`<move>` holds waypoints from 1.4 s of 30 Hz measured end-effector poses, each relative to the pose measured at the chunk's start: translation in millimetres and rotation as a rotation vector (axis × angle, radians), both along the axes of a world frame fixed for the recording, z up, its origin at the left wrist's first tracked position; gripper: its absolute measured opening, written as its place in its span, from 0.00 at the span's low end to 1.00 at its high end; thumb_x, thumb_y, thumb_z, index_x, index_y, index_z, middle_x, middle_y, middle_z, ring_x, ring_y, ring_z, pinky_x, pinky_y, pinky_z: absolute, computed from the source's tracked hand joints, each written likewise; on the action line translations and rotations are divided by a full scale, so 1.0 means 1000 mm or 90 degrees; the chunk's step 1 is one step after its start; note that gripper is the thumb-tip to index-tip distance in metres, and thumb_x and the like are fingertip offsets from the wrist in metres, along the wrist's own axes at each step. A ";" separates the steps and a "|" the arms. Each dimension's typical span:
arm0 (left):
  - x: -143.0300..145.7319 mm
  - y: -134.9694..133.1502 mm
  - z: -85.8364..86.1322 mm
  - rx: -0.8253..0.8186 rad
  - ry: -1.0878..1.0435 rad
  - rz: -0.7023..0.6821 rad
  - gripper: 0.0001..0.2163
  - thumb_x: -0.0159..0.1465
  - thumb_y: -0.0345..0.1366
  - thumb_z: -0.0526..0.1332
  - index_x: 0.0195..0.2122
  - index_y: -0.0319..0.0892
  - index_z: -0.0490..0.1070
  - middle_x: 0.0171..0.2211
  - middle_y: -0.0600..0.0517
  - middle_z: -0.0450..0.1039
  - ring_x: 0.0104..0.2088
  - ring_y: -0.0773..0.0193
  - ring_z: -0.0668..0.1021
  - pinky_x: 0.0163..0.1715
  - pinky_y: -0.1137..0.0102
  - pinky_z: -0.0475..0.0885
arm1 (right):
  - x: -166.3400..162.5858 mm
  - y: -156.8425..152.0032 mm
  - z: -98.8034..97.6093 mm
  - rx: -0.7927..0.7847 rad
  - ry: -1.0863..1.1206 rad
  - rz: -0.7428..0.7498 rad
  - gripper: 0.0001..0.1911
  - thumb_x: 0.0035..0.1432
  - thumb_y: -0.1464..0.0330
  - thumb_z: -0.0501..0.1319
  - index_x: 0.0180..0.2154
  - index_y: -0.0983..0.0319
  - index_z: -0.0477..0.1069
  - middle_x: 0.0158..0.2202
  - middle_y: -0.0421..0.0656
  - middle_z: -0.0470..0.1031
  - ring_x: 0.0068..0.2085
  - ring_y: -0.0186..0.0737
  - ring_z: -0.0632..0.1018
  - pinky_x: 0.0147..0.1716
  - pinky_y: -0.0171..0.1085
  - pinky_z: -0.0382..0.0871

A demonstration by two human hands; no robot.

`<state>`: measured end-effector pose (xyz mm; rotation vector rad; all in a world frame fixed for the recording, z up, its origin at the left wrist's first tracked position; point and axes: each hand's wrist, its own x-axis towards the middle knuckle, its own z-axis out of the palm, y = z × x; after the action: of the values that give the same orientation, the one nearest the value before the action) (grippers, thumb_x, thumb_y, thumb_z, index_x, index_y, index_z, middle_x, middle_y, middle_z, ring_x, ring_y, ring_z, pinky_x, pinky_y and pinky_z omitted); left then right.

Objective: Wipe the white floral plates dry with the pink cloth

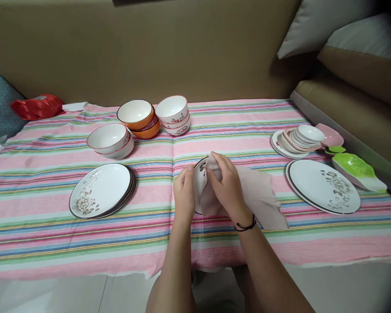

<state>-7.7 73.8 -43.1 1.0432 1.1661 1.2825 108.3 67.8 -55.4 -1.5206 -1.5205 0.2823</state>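
Observation:
A white plate [199,179] with a dark rim and brown flower print is tilted up between my hands, partly covered. My left hand [184,191] is closed on the plate's left edge. Thumb and fingers of my right hand [227,184] pinch a pale pinkish-grey cloth [259,191] over the plate's right side. The cloth's loose end trails to the right across the striped tablecloth [143,250]. On my left lies a stack of matching oval plates [107,184]; two more flowered plates [316,180] are stacked to my right.
Stacked bowls stand at the back: white ones [112,145], orange ones [146,132] and red-rimmed ones [176,126]. Small dishes [308,137], a pink dish [330,134] and a green leaf-shaped dish [355,167] sit at right. A red bundle [41,108] lies far left.

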 end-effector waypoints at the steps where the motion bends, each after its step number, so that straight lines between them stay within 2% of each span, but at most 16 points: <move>1: 0.000 0.000 0.000 0.003 0.004 0.003 0.19 0.63 0.51 0.55 0.32 0.39 0.74 0.26 0.52 0.70 0.27 0.65 0.70 0.27 0.72 0.63 | 0.000 0.000 0.002 0.010 -0.010 0.012 0.22 0.61 0.69 0.54 0.57 0.60 0.64 0.58 0.47 0.68 0.59 0.44 0.67 0.59 0.49 0.62; 5: 0.000 0.000 0.002 0.027 0.009 0.028 0.16 0.62 0.48 0.57 0.26 0.40 0.69 0.23 0.55 0.64 0.26 0.68 0.65 0.26 0.73 0.61 | -0.003 -0.003 0.008 0.051 -0.077 0.082 0.21 0.61 0.70 0.53 0.56 0.55 0.67 0.59 0.42 0.67 0.61 0.44 0.65 0.62 0.51 0.59; 9: 0.000 0.001 0.002 0.040 0.008 0.039 0.16 0.62 0.47 0.57 0.25 0.40 0.68 0.24 0.55 0.63 0.27 0.68 0.65 0.27 0.73 0.61 | -0.007 -0.004 0.011 0.066 -0.097 0.113 0.21 0.61 0.72 0.52 0.54 0.52 0.69 0.59 0.38 0.68 0.62 0.46 0.63 0.62 0.53 0.58; 13: 0.001 0.000 0.002 0.035 0.014 0.025 0.16 0.62 0.48 0.58 0.25 0.40 0.68 0.23 0.56 0.64 0.26 0.68 0.65 0.28 0.72 0.61 | -0.007 -0.002 0.009 0.058 -0.069 0.071 0.20 0.61 0.71 0.53 0.54 0.55 0.68 0.58 0.42 0.68 0.61 0.44 0.65 0.62 0.51 0.58; 18: 0.000 -0.001 0.002 0.003 0.024 0.001 0.19 0.63 0.51 0.54 0.32 0.40 0.74 0.27 0.52 0.70 0.29 0.65 0.70 0.30 0.71 0.64 | -0.001 -0.001 0.001 -0.012 -0.004 -0.009 0.23 0.60 0.68 0.54 0.57 0.59 0.63 0.58 0.47 0.68 0.59 0.46 0.67 0.59 0.50 0.63; 22: 0.000 -0.001 0.001 -0.001 0.006 -0.004 0.20 0.63 0.52 0.55 0.34 0.40 0.75 0.28 0.51 0.72 0.29 0.63 0.72 0.30 0.71 0.65 | 0.003 -0.002 0.000 -0.017 0.019 -0.034 0.22 0.60 0.68 0.55 0.56 0.61 0.64 0.56 0.49 0.69 0.57 0.46 0.69 0.58 0.51 0.64; 28: 0.000 -0.001 0.002 0.034 -0.002 0.017 0.17 0.61 0.50 0.58 0.26 0.40 0.70 0.24 0.54 0.67 0.27 0.67 0.67 0.28 0.72 0.62 | -0.001 -0.004 0.011 0.063 -0.065 0.088 0.21 0.62 0.71 0.52 0.55 0.54 0.68 0.57 0.42 0.68 0.59 0.44 0.66 0.60 0.51 0.61; 32: 0.000 -0.001 0.004 0.053 0.008 0.033 0.16 0.62 0.47 0.58 0.23 0.40 0.66 0.23 0.56 0.62 0.26 0.68 0.63 0.27 0.73 0.60 | -0.006 -0.005 0.015 0.086 -0.089 0.117 0.20 0.61 0.72 0.52 0.52 0.53 0.70 0.57 0.40 0.69 0.61 0.43 0.65 0.63 0.51 0.58; 36: 0.000 -0.001 0.003 0.045 0.016 0.025 0.16 0.62 0.47 0.57 0.24 0.41 0.66 0.23 0.56 0.61 0.26 0.68 0.63 0.27 0.73 0.60 | -0.006 -0.003 0.011 0.042 -0.065 0.064 0.20 0.61 0.71 0.54 0.55 0.58 0.67 0.58 0.44 0.68 0.60 0.44 0.65 0.62 0.50 0.59; 42: 0.000 -0.002 0.002 0.019 0.022 0.000 0.18 0.63 0.50 0.55 0.32 0.40 0.74 0.28 0.52 0.70 0.30 0.64 0.70 0.31 0.71 0.65 | 0.004 -0.003 -0.002 -0.059 0.019 -0.034 0.24 0.61 0.65 0.55 0.58 0.61 0.62 0.57 0.49 0.68 0.58 0.48 0.68 0.57 0.52 0.64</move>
<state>-7.3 71.8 -41.4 1.0909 1.1763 1.2896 112.0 65.2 -57.1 -1.6200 -1.4588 0.3465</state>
